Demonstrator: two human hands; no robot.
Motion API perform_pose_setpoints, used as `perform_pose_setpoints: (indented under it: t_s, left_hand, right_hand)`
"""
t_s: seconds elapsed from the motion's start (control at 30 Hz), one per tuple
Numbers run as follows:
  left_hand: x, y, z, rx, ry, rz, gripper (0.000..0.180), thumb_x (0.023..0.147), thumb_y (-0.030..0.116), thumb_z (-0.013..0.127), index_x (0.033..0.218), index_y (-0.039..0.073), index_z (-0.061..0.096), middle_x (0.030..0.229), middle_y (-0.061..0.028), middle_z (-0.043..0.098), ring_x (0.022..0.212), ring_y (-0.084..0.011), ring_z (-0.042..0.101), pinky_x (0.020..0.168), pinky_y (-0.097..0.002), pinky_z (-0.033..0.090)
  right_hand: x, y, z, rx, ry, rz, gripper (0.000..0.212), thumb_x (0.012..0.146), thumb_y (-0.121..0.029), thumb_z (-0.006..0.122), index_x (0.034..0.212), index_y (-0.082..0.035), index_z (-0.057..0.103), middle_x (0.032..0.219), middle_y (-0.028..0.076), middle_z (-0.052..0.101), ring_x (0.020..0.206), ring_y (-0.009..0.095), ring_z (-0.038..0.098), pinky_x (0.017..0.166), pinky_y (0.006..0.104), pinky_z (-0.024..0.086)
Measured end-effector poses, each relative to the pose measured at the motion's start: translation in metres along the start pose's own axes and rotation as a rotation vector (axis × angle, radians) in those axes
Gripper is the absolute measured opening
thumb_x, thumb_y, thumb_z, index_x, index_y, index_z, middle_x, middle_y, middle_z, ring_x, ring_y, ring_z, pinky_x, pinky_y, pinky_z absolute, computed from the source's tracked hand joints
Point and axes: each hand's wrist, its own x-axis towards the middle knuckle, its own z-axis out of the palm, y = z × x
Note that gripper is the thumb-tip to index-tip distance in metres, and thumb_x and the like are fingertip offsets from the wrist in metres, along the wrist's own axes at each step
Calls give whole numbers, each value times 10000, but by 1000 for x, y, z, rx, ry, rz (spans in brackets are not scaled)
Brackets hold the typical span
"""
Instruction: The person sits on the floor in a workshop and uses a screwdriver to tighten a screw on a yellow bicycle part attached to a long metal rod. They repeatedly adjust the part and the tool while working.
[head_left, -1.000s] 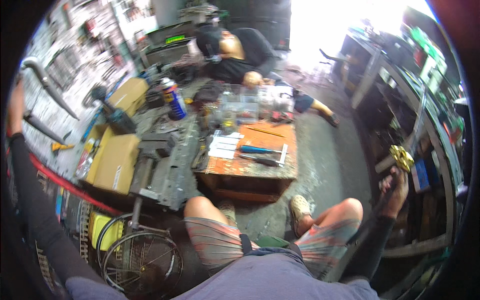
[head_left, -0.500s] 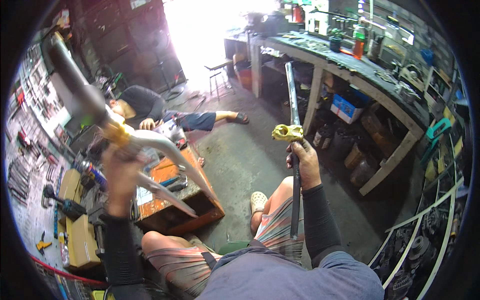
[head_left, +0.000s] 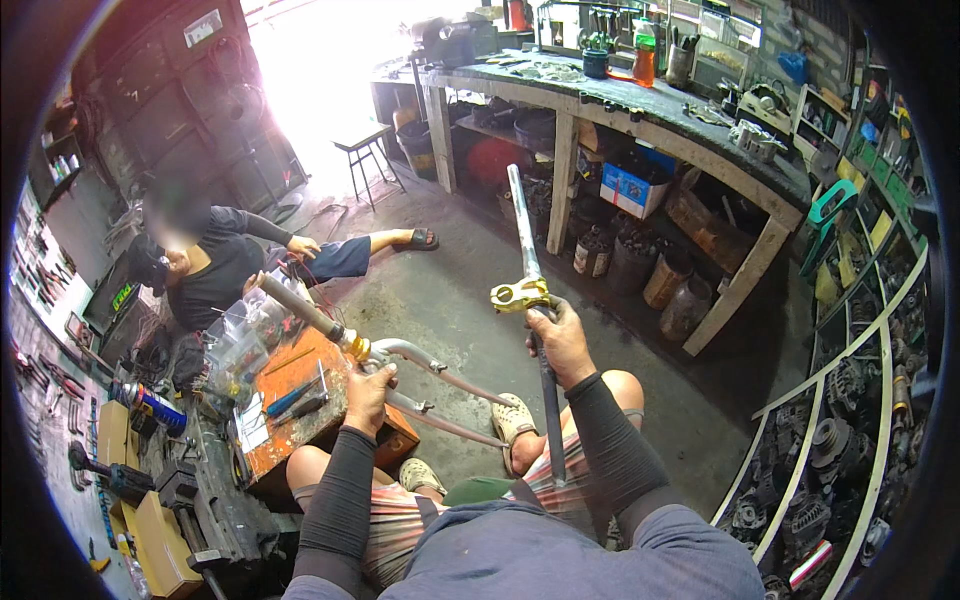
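My left hand (head_left: pixel 367 393) is closed round the crown of a silver bicycle fork (head_left: pixel 445 374). Its grey steerer tube (head_left: pixel 305 308) points away to the upper left, a gold ring (head_left: pixel 355 346) sits at the tube's base, and its two legs reach right toward my shoe. In my right hand (head_left: pixel 562 345) is a straight bicycle handlebar (head_left: pixel 521 220), held nearly upright just beside its gold stem (head_left: pixel 516 295). The bar's far half is silver and its near half black. The stem's open clamp ring faces left, apart from the fork.
An orange wooden box (head_left: pixel 300 356) with tools on it stands left of my knees. Behind it a person (head_left: pixel 220 265) sits on the floor. A long workbench (head_left: pixel 620 105) runs along the far right; a metal rack (head_left: pixel 790 435) of parts stands near right.
The fork has come down and right from high on the left, and its legs now lie over my lap's far side. My right hand still grips the handlebar. The view has shifted.
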Motion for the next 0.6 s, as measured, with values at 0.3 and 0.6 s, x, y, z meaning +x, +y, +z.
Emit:
perform_pose_setpoints:
  t_s: [0.3,0.6]
  left_hand:
    - [10,-141,-17,304,-7,-160,450,989,128,814,1393,92,618,1193,-13,718,1038,-143,663,935,-331,544]
    - [-19,-164,-20,468,116,-97,444,1006,77,770,1420,32,617,1237,-59,753,1112,-163,700,1006,-348,540]
  right_hand:
    - [16,60,25,120,-122,122,462,1034,-234,706,1378,28,545,973,103,718,703,148,683,600,273,563]
    - [18,80,69,237,-280,276,511,1015,-229,740,1378,56,521,958,86,710,720,129,674,616,282,554]
